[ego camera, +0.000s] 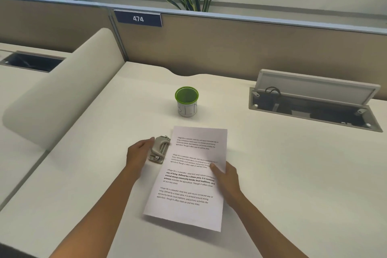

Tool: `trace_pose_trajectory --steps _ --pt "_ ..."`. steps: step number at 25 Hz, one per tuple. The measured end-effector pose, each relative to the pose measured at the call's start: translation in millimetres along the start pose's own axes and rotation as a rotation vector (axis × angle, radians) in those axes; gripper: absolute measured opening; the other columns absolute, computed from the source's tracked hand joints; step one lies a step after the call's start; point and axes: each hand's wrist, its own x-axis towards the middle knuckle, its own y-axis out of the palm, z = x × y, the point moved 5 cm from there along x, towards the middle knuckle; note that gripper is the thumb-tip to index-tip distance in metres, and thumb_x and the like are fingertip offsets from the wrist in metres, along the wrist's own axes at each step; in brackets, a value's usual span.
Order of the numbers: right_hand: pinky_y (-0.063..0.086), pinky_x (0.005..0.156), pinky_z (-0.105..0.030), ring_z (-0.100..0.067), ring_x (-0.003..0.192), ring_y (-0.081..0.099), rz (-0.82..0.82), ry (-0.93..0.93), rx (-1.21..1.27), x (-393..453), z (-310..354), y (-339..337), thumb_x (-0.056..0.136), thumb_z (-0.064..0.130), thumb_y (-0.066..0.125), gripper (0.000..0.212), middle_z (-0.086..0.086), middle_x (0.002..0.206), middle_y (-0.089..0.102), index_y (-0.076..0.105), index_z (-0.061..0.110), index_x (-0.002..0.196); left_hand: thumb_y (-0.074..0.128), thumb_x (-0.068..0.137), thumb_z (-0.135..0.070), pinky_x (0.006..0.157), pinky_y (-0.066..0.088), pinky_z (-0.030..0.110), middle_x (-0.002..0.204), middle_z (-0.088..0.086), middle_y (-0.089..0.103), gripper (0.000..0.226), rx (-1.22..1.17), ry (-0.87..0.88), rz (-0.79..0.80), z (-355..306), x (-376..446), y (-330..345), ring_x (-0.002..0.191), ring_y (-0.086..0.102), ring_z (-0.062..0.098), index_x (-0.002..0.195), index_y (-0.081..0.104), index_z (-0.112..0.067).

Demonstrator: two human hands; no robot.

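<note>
A printed sheet of paper is held just above the white desk, its left edge slid into a grey hole punch. My right hand pinches the sheet's right edge, thumb on top and fingers under it. My left hand grips the hole punch from the left side, fingers hidden behind it. A green-rimmed white cup with handwritten letters stands behind the sheet, apart from both hands.
An open cable hatch with its lid raised lies at the right rear of the desk. A padded divider stands on the left. A partition with a "474" plate backs the desk, with plants behind it.
</note>
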Motion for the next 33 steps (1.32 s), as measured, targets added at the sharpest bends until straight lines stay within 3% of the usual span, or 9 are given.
trace_pose_trajectory --steps 6,15,23,29,33 --pt "0.054 0.097 -0.046 -0.022 0.105 0.071 -0.059 -0.001 -0.017 1 0 12 0.096 0.024 0.063 0.027 0.0 0.113 0.075 0.069 0.016 0.121 0.078 0.084 -0.023 0.074 0.04 0.026 0.084 -0.002 0.073 0.01 0.014 -0.047 0.098 3 9 -8 0.084 0.06 0.014 0.077 0.077 -0.016" --pt "0.052 0.1 -0.048 -0.024 0.108 0.069 -0.093 -0.02 -0.001 4 8 23 0.096 0.021 0.063 0.029 -0.003 0.118 0.073 0.066 0.013 0.124 0.079 0.083 -0.028 0.085 0.038 0.032 0.089 0.008 0.073 0.018 0.02 -0.05 0.165 5 11 -9 0.089 0.06 0.02 0.077 0.077 -0.01" --pt "0.05 0.103 -0.047 -0.025 0.113 0.067 -0.092 -0.027 -0.012 16 18 30 0.096 0.021 0.062 0.031 -0.003 0.122 0.072 0.065 0.013 0.127 0.081 0.081 -0.031 0.077 0.039 0.027 0.071 -0.003 0.069 0.025 0.046 -0.052 0.168 8 13 -10 0.081 0.057 0.013 0.064 0.074 -0.015" --pt "0.05 0.103 -0.048 -0.023 0.111 0.067 -0.076 -0.02 -0.027 19 19 27 0.096 0.022 0.063 0.031 -0.001 0.121 0.072 0.065 0.015 0.126 0.08 0.082 -0.031 0.079 0.039 0.023 0.08 0.002 0.074 0.025 0.06 -0.055 0.203 12 11 -13 0.086 0.061 0.012 0.076 0.078 -0.007" --pt "0.05 0.103 -0.046 -0.021 0.112 0.067 -0.055 -0.032 -0.048 18 18 23 0.096 0.024 0.062 0.031 0.001 0.121 0.072 0.065 0.017 0.127 0.081 0.08 -0.034 0.084 0.039 0.026 0.083 0.005 0.078 0.023 0.074 -0.058 0.223 14 6 -15 0.088 0.065 0.013 0.077 0.081 -0.011"
